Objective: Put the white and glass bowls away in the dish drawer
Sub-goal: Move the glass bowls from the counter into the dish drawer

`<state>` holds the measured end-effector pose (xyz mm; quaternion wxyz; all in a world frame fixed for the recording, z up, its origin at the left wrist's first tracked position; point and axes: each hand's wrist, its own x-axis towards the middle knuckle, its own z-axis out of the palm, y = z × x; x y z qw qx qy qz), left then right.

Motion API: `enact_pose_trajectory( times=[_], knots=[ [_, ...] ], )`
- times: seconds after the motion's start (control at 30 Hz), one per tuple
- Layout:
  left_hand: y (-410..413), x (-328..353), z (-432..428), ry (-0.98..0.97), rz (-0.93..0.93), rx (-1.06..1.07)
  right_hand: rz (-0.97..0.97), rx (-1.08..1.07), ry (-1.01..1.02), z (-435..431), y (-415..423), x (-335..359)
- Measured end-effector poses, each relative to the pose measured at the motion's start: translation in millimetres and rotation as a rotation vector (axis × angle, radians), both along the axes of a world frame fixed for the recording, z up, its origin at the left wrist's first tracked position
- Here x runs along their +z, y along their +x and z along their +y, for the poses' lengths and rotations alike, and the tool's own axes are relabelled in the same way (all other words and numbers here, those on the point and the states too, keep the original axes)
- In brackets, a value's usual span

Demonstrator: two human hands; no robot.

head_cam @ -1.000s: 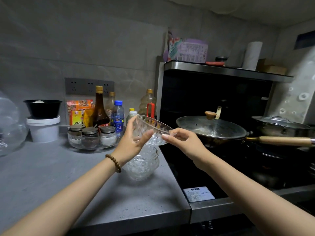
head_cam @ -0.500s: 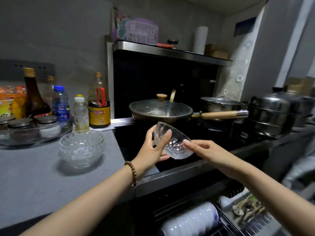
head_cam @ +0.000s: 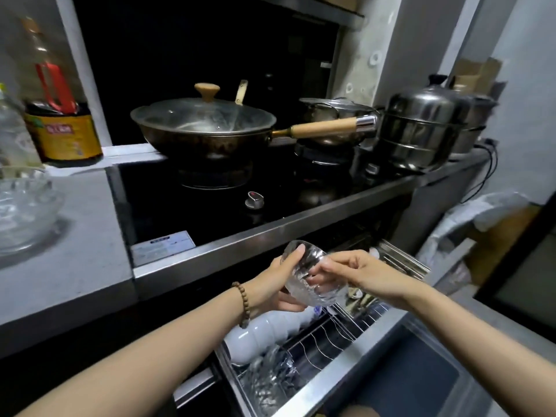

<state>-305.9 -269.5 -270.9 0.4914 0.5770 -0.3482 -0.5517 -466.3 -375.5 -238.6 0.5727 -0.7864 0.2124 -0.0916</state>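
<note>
A patterned glass bowl (head_cam: 313,284) is tilted on its side between both hands, above the open dish drawer (head_cam: 355,365). My left hand (head_cam: 278,285) grips its left rim, thumb over the edge. My right hand (head_cam: 355,273) holds its right side with fingers on the rim. In the drawer's wire rack a row of white bowls (head_cam: 267,332) stands on edge, with glass bowls (head_cam: 267,377) in front of them. A stack of glass bowls (head_cam: 21,212) stays on the grey counter at the far left.
A lidded wok (head_cam: 204,127) with a wooden handle sits on the black stove, with a steel pot (head_cam: 334,115) and a steel steamer (head_cam: 421,130) to its right. Sauce bottles (head_cam: 63,121) stand at the left. The stove's steel front edge (head_cam: 270,236) runs just above the drawer.
Both hands have carried the glass bowl from above the counter stack, right and down past the stove edge, to over the open drawer. The view has turned right and downward.
</note>
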Motion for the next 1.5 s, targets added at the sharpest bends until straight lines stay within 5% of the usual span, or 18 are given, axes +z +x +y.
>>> enact_pose_trajectory(
  times=[0.23, 0.37, 0.57, 0.83, 1.5],
  knots=[
    [1.6, -73.3, -12.8, 0.136, 0.037, -0.017, 0.122, -0.079, 0.12, -17.1, 12.1, -50.3],
    [11.3, -118.9, -4.4, 0.14, -0.378, 0.109, 0.211, -0.175, 0.232, -26.3, 22.4, -80.4],
    [29.8, -188.9, 11.4, 0.201, -0.892, -0.071, 0.399, -0.331, 0.247, -36.1, 35.6, -125.4],
    [32.1, -235.0, 16.6, 0.182, -1.189, -0.182, 0.664, -0.324, 0.364, -45.9, 48.3, -164.8],
    [27.9, -250.7, 19.5, 0.144, -1.336, -0.129, 0.849, -0.081, 0.606, -39.4, 75.3, -214.3]
  ],
)
